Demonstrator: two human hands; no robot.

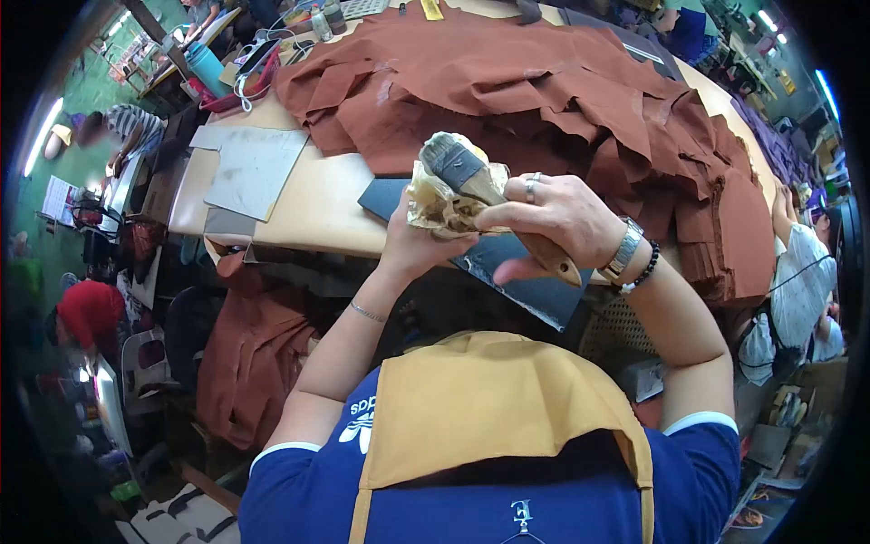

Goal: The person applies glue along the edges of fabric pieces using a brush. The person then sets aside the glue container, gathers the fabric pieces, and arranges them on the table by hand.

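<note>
My left hand (pixel 419 238) is wrapped round a crumpled-looking, cream-crusted container (pixel 437 210), raised above the table's near edge. A flat paintbrush (pixel 456 167) with a dark band and a wooden handle slants across the container's mouth. My right hand (pixel 564 210) grips this brush, the holed end of its handle sticking out below my fingers. How far the brush reaches into the container is hard to tell. Beneath my hands lies a dark flat board (pixel 530 279), partly covered by them and jutting over the table edge.
Stacked reddish-brown material (pixel 507 86) spreads over the table (pixel 317 195), with more brown pieces (pixel 254 354) hanging at lower left. Pale flat sheets (pixel 258 172) lie on the left side. A red tray (pixel 237 95) stands behind them. Other people work on both sides.
</note>
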